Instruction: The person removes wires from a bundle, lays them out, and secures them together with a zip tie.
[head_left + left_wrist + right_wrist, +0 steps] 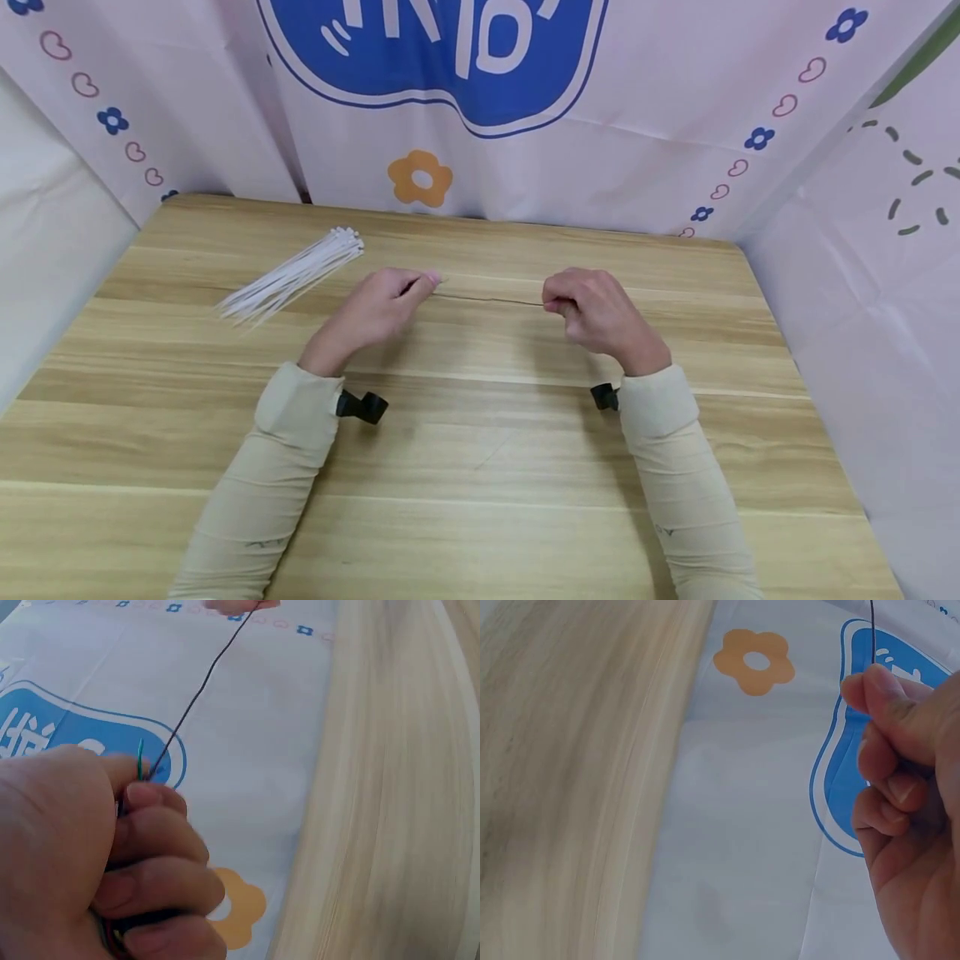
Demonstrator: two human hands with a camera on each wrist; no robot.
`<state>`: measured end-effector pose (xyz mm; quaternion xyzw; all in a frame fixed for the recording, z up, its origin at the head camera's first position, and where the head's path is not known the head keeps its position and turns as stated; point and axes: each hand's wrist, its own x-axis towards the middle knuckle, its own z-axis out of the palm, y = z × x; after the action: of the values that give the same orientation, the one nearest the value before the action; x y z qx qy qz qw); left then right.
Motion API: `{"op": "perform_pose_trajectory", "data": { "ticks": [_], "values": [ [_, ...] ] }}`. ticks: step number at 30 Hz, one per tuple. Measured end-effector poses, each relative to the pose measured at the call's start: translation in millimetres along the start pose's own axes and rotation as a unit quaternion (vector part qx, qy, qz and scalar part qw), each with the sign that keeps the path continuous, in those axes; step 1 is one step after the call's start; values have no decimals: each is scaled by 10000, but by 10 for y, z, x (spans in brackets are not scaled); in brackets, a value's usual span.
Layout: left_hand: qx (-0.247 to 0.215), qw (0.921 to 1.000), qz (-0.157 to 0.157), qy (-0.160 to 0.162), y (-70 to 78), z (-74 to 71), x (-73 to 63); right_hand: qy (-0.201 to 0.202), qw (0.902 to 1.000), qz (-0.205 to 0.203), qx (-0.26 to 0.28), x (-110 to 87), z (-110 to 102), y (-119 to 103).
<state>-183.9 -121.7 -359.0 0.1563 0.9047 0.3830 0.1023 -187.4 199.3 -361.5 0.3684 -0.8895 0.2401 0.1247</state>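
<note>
Above a wood-grain table (480, 467) before printed white cloth (345, 158), both hands (371, 312) (600, 317) pinch a dark wire (491, 299).

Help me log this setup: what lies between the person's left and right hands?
A thin dark wire runs from the left hand to the right hand; the head and left wrist views both show it.

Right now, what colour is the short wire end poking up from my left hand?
Green; the short wire end shows best in the left wrist view.
</note>
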Motion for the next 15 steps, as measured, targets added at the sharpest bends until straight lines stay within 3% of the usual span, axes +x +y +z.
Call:
{"op": "perform_pose_trajectory", "data": {
  "ticks": [3,6,9,11,15],
  "values": [
    [62,9978,470,-472,-21,8,17,-43,9999,124,5,-27,-22,27],
    [228,9898,1047,-942,-41,13,33,-72,9997,231,-7,-41,-32,55],
    [303,9839,1348,-1136,-55,24,44,-135,9995,284,-35,-42,-39,65],
    [290,9857,1289,-1050,-58,33,47,-162,9994,295,-56,-39,-38,65],
    [373,9945,890,-403,-46,56,62,-187,9996,184,-49,-29,-25,64]
  ]
}}
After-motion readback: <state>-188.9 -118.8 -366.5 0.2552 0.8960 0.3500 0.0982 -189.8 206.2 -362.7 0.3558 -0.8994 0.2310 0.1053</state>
